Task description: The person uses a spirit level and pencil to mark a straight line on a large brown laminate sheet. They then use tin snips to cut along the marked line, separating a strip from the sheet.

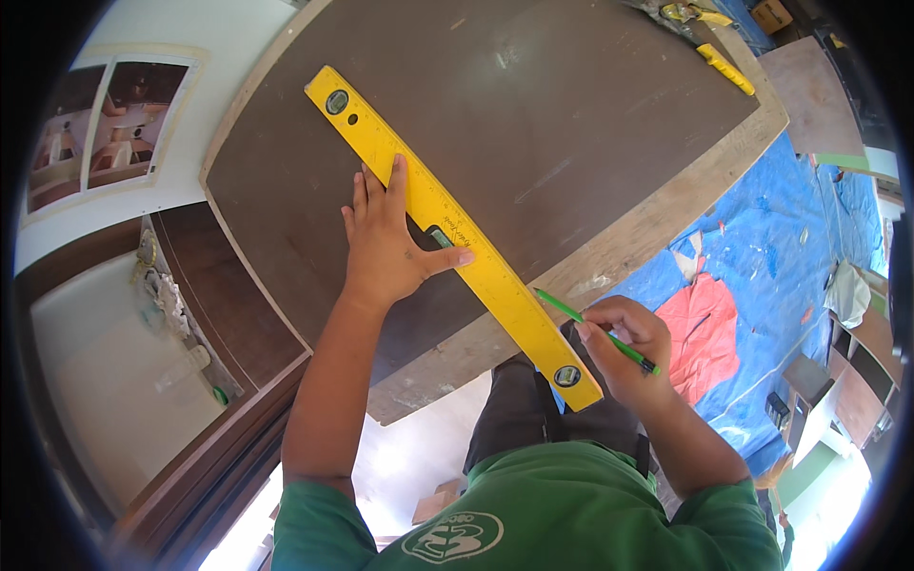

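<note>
A yellow spirit level lies slantwise across a brown board with a pale wooden border. Its lower end juts out past the board's near edge, over my legs. My left hand presses on the level near its middle, fingers spread, thumb across its face and index finger along its far edge. In my right hand a green pencil is pinched. The pencil's tip is at the board's near edge, close beside the level's right side.
A yellow-handled tool rests at the board's far right corner. Blue sheeting covers the floor to the right, with a red cloth or sheet on it. A white wall with a framed window stands at the left.
</note>
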{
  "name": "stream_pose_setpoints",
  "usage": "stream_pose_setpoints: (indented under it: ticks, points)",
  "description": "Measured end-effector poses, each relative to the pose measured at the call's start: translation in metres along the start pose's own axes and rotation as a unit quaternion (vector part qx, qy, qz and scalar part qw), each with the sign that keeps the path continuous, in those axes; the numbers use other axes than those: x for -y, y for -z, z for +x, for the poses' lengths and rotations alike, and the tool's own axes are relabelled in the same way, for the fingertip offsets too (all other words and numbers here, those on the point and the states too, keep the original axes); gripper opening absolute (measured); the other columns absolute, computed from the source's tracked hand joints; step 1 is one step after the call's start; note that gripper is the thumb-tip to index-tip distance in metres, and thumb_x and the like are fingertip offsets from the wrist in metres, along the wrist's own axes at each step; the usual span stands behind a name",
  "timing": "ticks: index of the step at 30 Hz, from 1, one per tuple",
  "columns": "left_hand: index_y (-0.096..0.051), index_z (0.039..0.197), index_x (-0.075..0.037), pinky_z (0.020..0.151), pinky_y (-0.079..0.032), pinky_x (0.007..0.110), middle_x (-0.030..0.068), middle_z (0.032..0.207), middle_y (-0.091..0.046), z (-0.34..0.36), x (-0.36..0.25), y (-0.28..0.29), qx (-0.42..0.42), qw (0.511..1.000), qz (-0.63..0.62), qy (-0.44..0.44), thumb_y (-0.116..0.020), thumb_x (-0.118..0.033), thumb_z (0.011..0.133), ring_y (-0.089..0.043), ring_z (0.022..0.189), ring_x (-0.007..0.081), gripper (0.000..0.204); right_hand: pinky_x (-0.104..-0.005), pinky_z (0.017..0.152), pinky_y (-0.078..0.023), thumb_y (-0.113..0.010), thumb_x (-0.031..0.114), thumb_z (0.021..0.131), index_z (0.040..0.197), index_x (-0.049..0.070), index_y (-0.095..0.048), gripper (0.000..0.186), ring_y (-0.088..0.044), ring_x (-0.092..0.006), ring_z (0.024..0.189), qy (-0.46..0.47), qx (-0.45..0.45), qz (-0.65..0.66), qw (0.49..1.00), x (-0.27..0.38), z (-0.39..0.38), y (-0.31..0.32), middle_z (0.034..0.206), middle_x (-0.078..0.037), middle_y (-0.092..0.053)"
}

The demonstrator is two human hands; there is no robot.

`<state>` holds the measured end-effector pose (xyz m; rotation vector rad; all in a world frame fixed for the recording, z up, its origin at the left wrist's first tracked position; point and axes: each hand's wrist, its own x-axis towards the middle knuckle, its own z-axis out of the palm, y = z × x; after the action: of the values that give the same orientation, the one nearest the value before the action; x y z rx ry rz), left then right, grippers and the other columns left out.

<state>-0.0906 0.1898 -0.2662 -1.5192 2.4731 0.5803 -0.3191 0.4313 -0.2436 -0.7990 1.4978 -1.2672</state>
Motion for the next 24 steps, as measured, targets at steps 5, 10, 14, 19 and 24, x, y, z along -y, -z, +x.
stream_pose_setpoints:
  ticks: [5, 10, 14, 19, 24]
  points:
    - [-0.014, 0.175, -0.015, 0.129, -0.013, 0.069, 0.0336, 0.177, -0.015, 0.000, -0.003, 0.003, 0.004, 1.000, 0.006, 0.013, -0.091, -0.082, 0.055, -0.010, 0.166, 0.0490, 0.157, -0.0297, 0.078, -0.051, -0.068, -0.003, 0.101, 0.110, -0.004, -0.068, 0.010, -0.065, -0.0136, 0.089, 0.028, 0.001, -0.080, 0.996, 0.005, -0.035, 0.034, 0.103, -0.010, -0.068]
    - [-0.015, 0.176, -0.018, 0.131, -0.014, 0.067, 0.0288, 0.179, -0.013, -0.003, -0.008, 0.007, 0.001, 0.999, 0.035, 0.037, -0.090, -0.083, 0.057, -0.012, 0.167, 0.0457, 0.155, -0.0347, 0.081, -0.055, -0.075, 0.009, 0.101, 0.114, -0.001, -0.068, 0.018, -0.069, -0.0202, 0.092, -0.083, -0.076, -0.066, 0.991, -0.029, -0.085, 0.052, 0.100, -0.014, -0.071]
    - [-0.016, 0.175, -0.017, 0.131, -0.015, 0.064, 0.0271, 0.180, -0.012, -0.020, -0.010, -0.001, -0.082, 0.996, 0.040, 0.025, -0.087, -0.081, 0.064, -0.015, 0.167, 0.0436, 0.147, -0.0370, 0.088, -0.058, -0.081, 0.018, 0.098, 0.121, -0.001, -0.063, 0.035, -0.071, -0.0228, 0.100, -0.062, -0.004, -0.162, 0.985, -0.061, -0.105, 0.035, 0.112, -0.016, -0.070]
    - [-0.026, 0.171, -0.008, 0.131, -0.017, 0.062, 0.0273, 0.176, -0.027, -0.056, -0.010, -0.034, -0.217, 0.969, -0.115, 0.025, -0.079, -0.069, 0.087, -0.026, 0.164, 0.0419, 0.116, -0.0431, 0.087, -0.057, -0.093, 0.021, 0.083, 0.123, 0.003, -0.053, 0.059, -0.067, -0.0345, 0.101, 0.063, 0.063, -0.234, 0.968, -0.075, -0.094, 0.005, 0.115, -0.017, -0.063]
    - [-0.041, 0.164, -0.004, 0.131, -0.019, 0.060, 0.0253, 0.171, -0.039, -0.081, 0.005, -0.066, -0.284, 0.936, -0.196, 0.073, -0.069, -0.054, 0.101, -0.034, 0.160, 0.0419, 0.085, -0.0511, 0.082, -0.056, -0.089, 0.020, 0.083, 0.123, 0.006, -0.044, 0.062, -0.065, -0.0454, 0.101, 0.047, 0.095, -0.273, 0.956, -0.073, -0.087, -0.003, 0.112, -0.021, -0.058]
